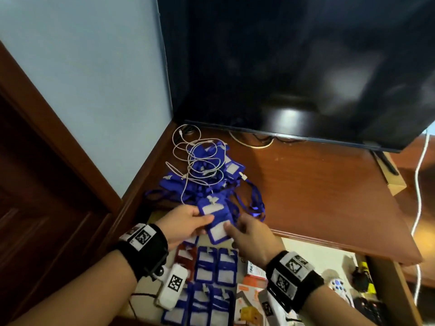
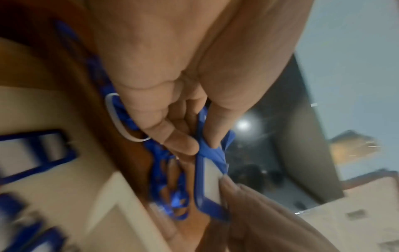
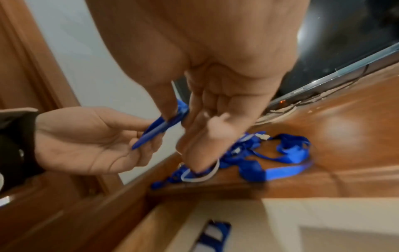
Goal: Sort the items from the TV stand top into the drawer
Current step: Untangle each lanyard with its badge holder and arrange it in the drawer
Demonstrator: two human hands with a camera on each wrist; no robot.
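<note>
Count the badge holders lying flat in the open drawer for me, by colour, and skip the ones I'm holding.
Red holder: 1
Blue holders: 5
Total: 6 in plain sight

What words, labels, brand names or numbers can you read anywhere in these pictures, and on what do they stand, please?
Nothing reads with certainty.
TV: a small logo on its lower bezel, too blurred to read.
White and orange box in the drawer: a few dark letters, cut off by the right hand.
Wristband tags: black-and-white square codes, no words.
Blue badge holders held by both hands, left hand included: blank white windows.
</note>
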